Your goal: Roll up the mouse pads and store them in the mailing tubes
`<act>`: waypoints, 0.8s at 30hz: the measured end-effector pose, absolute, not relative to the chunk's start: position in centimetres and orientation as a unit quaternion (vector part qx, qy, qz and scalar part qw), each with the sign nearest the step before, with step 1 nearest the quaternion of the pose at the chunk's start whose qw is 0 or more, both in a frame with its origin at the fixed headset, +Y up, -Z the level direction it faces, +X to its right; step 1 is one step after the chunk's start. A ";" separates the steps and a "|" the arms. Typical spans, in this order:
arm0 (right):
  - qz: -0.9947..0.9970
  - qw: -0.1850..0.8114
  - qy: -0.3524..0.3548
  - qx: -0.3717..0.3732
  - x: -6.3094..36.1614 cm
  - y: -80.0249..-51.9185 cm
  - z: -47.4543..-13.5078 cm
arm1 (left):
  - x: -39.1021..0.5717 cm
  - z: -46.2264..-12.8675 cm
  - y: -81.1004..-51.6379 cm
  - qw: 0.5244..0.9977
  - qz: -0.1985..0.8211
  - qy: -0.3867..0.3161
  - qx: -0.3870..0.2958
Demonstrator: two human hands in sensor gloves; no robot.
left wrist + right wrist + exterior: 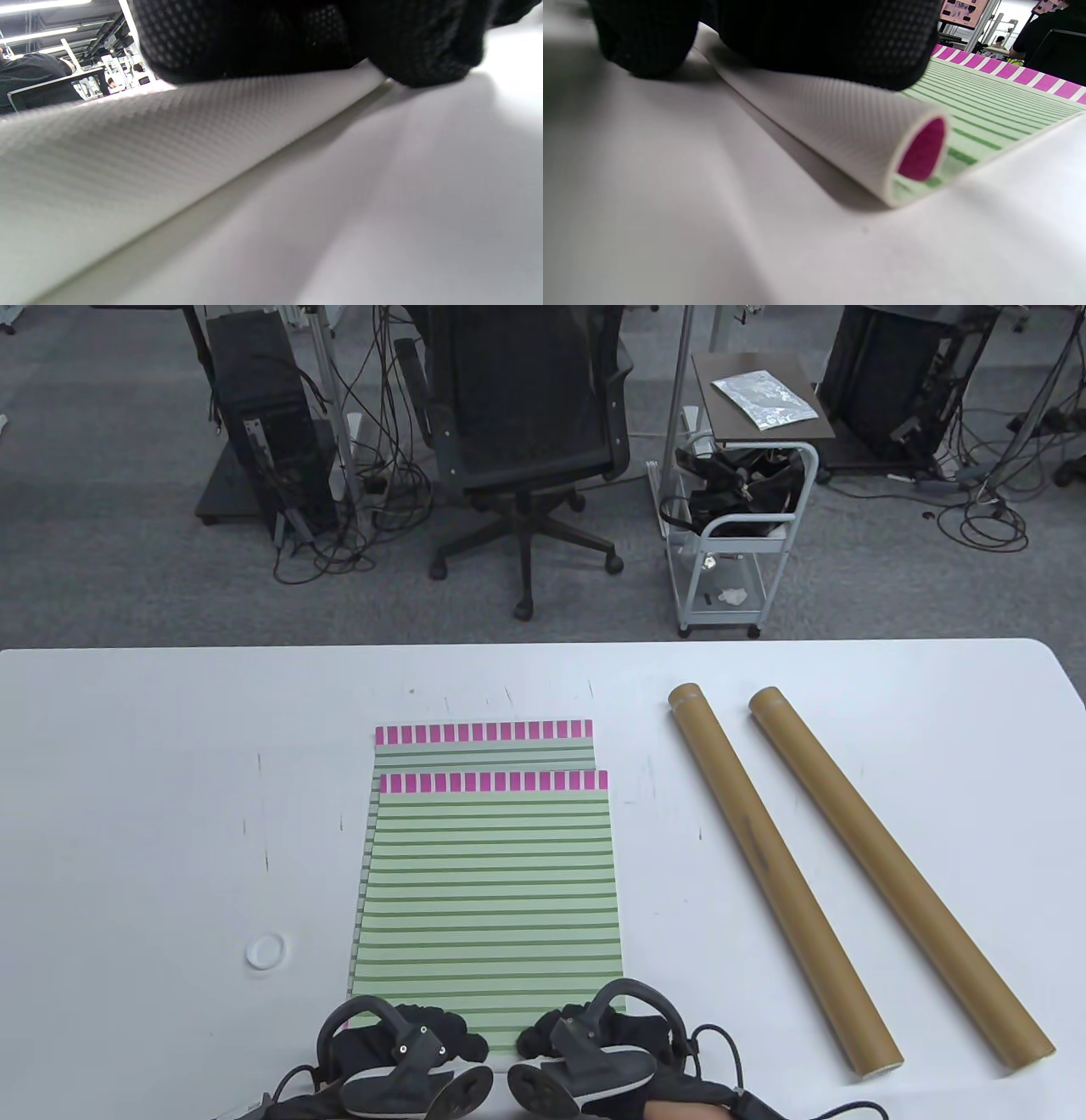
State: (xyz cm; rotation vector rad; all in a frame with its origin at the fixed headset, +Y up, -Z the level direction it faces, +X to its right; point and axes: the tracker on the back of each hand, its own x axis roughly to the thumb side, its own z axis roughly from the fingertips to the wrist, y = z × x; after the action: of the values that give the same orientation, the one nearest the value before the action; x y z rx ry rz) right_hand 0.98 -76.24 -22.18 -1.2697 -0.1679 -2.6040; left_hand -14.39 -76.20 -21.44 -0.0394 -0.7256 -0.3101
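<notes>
Two mouse pads lie stacked near the middle of the white table (127, 780), green-striped with a row of magenta blocks along the far edge. The top mouse pad (492, 891) sits shifted toward the near side, so the far strip of the lower mouse pad (484, 740) shows beyond it. The near edge of the top pad is curled up into a loose roll (865, 144): white textured underside outward, magenta and green visible inside the open right end. Left hand (399, 1052) rests on the left part of that roll, right hand (607, 1039) on the right part, side by side at the near table edge. In both wrist views the gloved fingers (814, 38) lie curled over the top of the roll, with a thumb (645, 42) down on the table behind it; the hands thus clasp the rolled edge. Left fingers (263, 38) likewise press on the white underside. Two brown mailing tubes lie to the right of the pads, parallel, running diagonally from far-left to near-right, apart from each other: left tube (785, 882), right tube (899, 874). One small white cap (266, 951) lies left of the pads. No legible writing or brand marks on any item.
</notes>
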 end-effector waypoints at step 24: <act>-0.900 0.113 -0.056 -0.417 1.4 -76.2 -22.6 | -15.2 -22.7 -76.9 0.935 -0.129 -0.324 -0.067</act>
State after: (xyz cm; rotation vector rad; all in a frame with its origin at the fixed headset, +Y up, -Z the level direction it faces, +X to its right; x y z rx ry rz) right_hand 1.40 -76.23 -22.59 -1.2220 -0.1650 -2.6413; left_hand -15.18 -76.91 -22.67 -0.1371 -0.6633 -0.2647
